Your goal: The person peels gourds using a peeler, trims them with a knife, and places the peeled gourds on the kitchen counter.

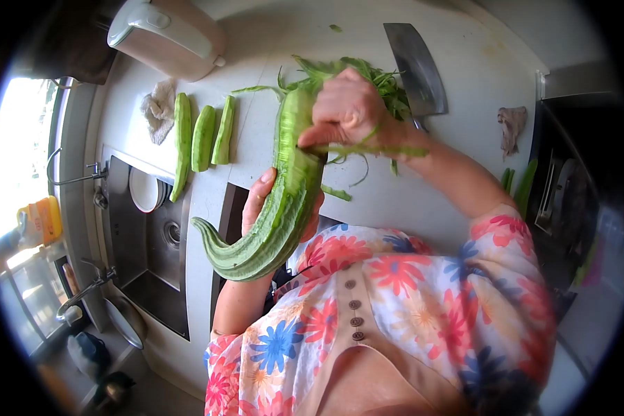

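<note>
My left hand [258,200] is wrapped around a large, curved, ridged green gourd [267,239] from below. Its lower, hooked end keeps its dull skin, while the upper part is pale and peeled. My right hand [350,107] is closed at the gourd's upper right side, thumb pressed toward the surface. A dark edge shows under that thumb, but the tool is mostly hidden and blurred. From there a green strip of peel [378,150] stretches right across my wrist. Behind the right hand lies a heap of green peelings [393,93] on the counter.
Three peeled green gourd pieces [203,139] lie left, beside a crumpled cloth [159,111]. A sink [156,277] holds stacked bowls [145,191]. A kettle [165,38] stands at the back left, and a cleaver [417,73] lies behind my right arm. Another rag [512,128] rests farther right.
</note>
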`<state>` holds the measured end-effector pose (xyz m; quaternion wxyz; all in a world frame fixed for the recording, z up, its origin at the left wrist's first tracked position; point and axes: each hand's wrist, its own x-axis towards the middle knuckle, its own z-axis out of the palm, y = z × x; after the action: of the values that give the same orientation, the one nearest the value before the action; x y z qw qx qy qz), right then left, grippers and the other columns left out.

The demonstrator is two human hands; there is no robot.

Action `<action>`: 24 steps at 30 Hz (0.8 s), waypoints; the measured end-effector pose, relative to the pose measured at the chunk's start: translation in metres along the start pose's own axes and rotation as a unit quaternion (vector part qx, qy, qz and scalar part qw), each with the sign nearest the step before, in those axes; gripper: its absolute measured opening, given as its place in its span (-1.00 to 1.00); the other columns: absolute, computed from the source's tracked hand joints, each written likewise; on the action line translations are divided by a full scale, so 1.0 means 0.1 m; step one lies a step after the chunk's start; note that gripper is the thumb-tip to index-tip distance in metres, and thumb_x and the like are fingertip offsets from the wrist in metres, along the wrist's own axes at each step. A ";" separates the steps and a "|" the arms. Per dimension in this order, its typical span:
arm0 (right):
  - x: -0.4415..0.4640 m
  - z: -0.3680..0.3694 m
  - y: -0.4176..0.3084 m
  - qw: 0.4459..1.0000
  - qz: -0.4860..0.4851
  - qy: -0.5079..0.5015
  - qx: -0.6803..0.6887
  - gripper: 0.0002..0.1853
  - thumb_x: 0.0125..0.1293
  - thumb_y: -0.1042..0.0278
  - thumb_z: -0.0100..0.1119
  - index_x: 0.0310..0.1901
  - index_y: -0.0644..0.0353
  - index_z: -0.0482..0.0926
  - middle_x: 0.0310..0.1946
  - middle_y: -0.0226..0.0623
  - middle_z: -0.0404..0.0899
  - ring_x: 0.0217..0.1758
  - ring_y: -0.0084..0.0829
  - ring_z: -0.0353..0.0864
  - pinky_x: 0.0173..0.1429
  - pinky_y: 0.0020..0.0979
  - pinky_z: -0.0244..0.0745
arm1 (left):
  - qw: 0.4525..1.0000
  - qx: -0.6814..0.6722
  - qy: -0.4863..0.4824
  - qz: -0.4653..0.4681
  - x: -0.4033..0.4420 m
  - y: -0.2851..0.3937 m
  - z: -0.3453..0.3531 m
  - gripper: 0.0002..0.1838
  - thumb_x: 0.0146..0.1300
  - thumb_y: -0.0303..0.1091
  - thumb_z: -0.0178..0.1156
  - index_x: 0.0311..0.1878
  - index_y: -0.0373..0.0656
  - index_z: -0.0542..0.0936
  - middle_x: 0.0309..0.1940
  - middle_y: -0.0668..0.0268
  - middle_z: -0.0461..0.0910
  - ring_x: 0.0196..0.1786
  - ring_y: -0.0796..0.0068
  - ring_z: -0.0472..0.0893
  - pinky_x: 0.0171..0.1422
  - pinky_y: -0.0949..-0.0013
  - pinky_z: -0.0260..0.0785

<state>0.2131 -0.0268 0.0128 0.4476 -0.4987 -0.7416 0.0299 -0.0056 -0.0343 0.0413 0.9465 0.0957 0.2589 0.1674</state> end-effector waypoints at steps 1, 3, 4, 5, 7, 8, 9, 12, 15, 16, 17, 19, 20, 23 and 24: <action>0.00 0.00 0.11 1.000 0.004 -0.008 -0.004 -0.46 0.00 -0.25 0.27 -0.79 -0.05 0.30 -0.81 -0.59 0.23 -0.63 -0.53 0.29 -0.30 -0.40 0.11 | 1.000 -0.006 -0.004 -0.008 0.00 -0.01 0.00 -0.42 0.29 0.15 -0.08 -0.05 -0.28 0.46 -0.41 0.00 0.49 -0.69 0.32 0.42 -0.69 0.37 0.19; 0.00 -0.02 0.42 0.999 0.017 -0.005 -0.034 -0.50 0.05 -0.19 0.26 -0.79 -0.03 0.40 -0.83 -0.57 0.30 -0.70 -0.56 0.30 -0.43 -0.41 0.15 | 0.999 -0.018 -0.012 -0.025 -0.01 -0.02 -0.01 -0.42 0.28 0.15 -0.06 -0.05 -0.28 0.46 -0.40 -0.01 0.50 -0.68 0.32 0.43 -0.69 0.37 0.19; -0.02 0.00 0.57 0.999 0.037 -0.001 -0.004 -0.51 0.07 -0.17 0.26 -0.78 -0.01 0.44 -0.83 -0.56 0.33 -0.71 -0.57 0.31 -0.47 -0.42 0.16 | 1.000 0.022 0.002 -0.020 -0.03 -0.02 0.04 -0.41 0.27 0.15 -0.05 -0.02 -0.28 0.45 -0.42 0.01 0.49 -0.70 0.34 0.39 -0.71 0.39 0.15; -0.08 -0.01 0.69 0.998 0.058 0.002 0.026 -0.52 0.09 -0.15 0.25 -0.77 0.01 0.48 -0.83 -0.54 0.36 -0.73 -0.59 0.32 -0.51 -0.43 0.17 | 0.999 -0.004 -0.024 -0.022 -0.07 -0.03 0.04 -0.41 0.26 0.15 -0.05 -0.01 -0.28 0.45 -0.43 0.01 0.48 -0.71 0.35 0.37 -0.72 0.39 0.14; -0.12 -0.15 0.74 0.982 0.168 0.062 0.067 -0.58 0.15 -0.05 0.27 -0.68 0.08 0.60 -0.81 -0.45 0.44 -0.73 -0.62 0.37 -0.56 -0.48 0.20 | 0.995 -0.055 -0.079 -0.024 -0.13 -0.02 0.02 -0.40 0.26 0.15 -0.04 0.01 -0.28 0.43 -0.45 0.02 0.46 -0.72 0.37 0.33 -0.74 0.40 0.10; -0.14 -0.19 0.74 0.970 0.214 0.046 0.102 -0.64 0.14 0.04 0.33 -0.62 0.14 0.63 -0.76 -0.40 0.49 -0.68 -0.63 0.42 -0.54 -0.48 0.26 | 0.995 -0.054 -0.080 -0.016 -0.14 0.00 0.01 -0.38 0.25 0.16 -0.06 0.03 -0.29 0.41 -0.46 0.02 0.43 -0.74 0.40 0.27 -0.76 0.41 0.05; -0.12 -0.20 0.64 0.964 0.229 0.020 0.136 -0.66 0.12 0.06 0.34 -0.62 0.14 0.63 -0.76 -0.39 0.48 -0.68 -0.62 0.40 -0.54 -0.47 0.26 | 0.995 -0.055 -0.084 -0.012 -0.13 0.00 0.00 -0.37 0.25 0.16 -0.07 0.03 -0.29 0.41 -0.46 0.01 0.43 -0.75 0.40 0.27 -0.76 0.41 0.04; -0.05 -0.07 0.40 0.964 0.184 0.026 0.190 -0.69 0.09 0.07 0.38 -0.58 0.13 0.62 -0.74 -0.32 0.42 -0.68 -0.55 0.31 -0.53 -0.43 0.25 | 0.991 -0.056 -0.122 -0.024 -0.06 0.02 -0.03 -0.36 0.26 0.17 -0.09 0.02 -0.31 0.39 -0.46 -0.01 0.42 -0.76 0.40 0.25 -0.77 0.42 0.01; -0.07 0.05 0.50 0.973 0.144 0.013 0.179 -0.67 0.09 0.07 0.38 -0.61 0.13 0.58 -0.75 -0.30 0.37 -0.70 -0.47 0.27 -0.53 -0.41 0.24 | 0.991 -0.048 -0.117 -0.041 -0.08 0.02 0.01 -0.37 0.24 0.16 -0.06 0.00 -0.33 0.41 -0.45 0.01 0.44 -0.74 0.40 0.28 -0.75 0.38 0.05; -0.12 0.09 0.63 0.977 0.157 -0.010 0.141 -0.66 0.08 0.08 0.38 -0.62 0.13 0.57 -0.76 -0.31 0.37 -0.70 -0.48 0.29 -0.53 -0.41 0.25 | 0.995 -0.065 -0.076 -0.030 -0.11 -0.02 -0.04 -0.37 0.23 0.14 -0.05 0.01 -0.34 0.41 -0.43 0.01 0.46 -0.70 0.38 0.33 -0.73 0.36 0.11; -0.17 0.03 0.79 0.982 0.177 -0.051 0.034 -0.66 0.08 0.08 0.39 -0.62 0.13 0.57 -0.76 -0.31 0.36 -0.70 -0.50 0.31 -0.53 -0.42 0.25 | 0.997 -0.058 -0.042 -0.015 -0.14 -0.07 -0.08 -0.35 0.23 0.13 -0.04 0.07 -0.35 0.35 -0.40 -0.01 0.47 -0.69 0.37 0.36 -0.72 0.37 0.14; -0.13 -0.13 0.73 0.952 0.265 0.005 0.150 -0.65 0.12 0.12 0.37 -0.65 0.16 0.56 -0.78 -0.48 0.41 -0.66 -0.70 0.29 -0.55 -0.50 0.20 | 0.998 -0.015 0.028 0.062 -0.24 -0.11 0.03 -0.27 0.22 0.11 -0.02 0.20 -0.37 0.23 -0.34 -0.04 0.50 -0.65 0.35 0.41 -0.70 0.37 0.21; -0.06 -0.23 0.55 0.923 0.317 0.007 0.217 -0.66 0.13 0.12 0.36 -0.63 0.16 0.59 -0.77 -0.51 0.42 -0.64 -0.72 0.30 -0.54 -0.51 0.20 | 0.997 -0.013 0.030 0.074 -0.23 -0.11 0.06 -0.23 0.21 0.11 -0.01 0.26 -0.39 0.17 -0.31 -0.06 0.51 -0.64 0.34 0.44 -0.69 0.38 0.25; -0.08 -0.03 0.54 0.912 0.253 0.011 0.322 -0.72 0.17 0.08 0.32 -0.51 0.12 0.67 -0.75 -0.52 0.44 -0.63 -0.71 0.31 -0.54 -0.55 0.20 | 0.995 -0.034 -0.093 0.015 -0.10 0.04 0.12 -0.08 0.28 0.17 -0.09 0.40 -0.43 -0.11 -0.58 0.04 0.39 -0.84 0.42 0.29 -0.82 0.46 0.09; -0.05 0.01 0.48 0.968 0.161 0.035 0.188 -0.72 0.18 0.06 0.30 -0.48 0.09 0.68 -0.75 -0.51 0.44 -0.64 -0.72 0.34 -0.55 -0.55 0.21 | 0.992 -0.038 -0.116 0.004 -0.08 0.05 0.12 -0.07 0.28 0.18 -0.09 0.40 -0.43 -0.12 -0.57 0.03 0.40 -0.83 0.42 0.29 -0.82 0.46 0.08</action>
<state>0.2468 -0.0063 -0.0142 0.5486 -0.5191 -0.6163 0.2231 -0.0066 -0.0340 0.0563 0.9725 0.0795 0.1401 0.1683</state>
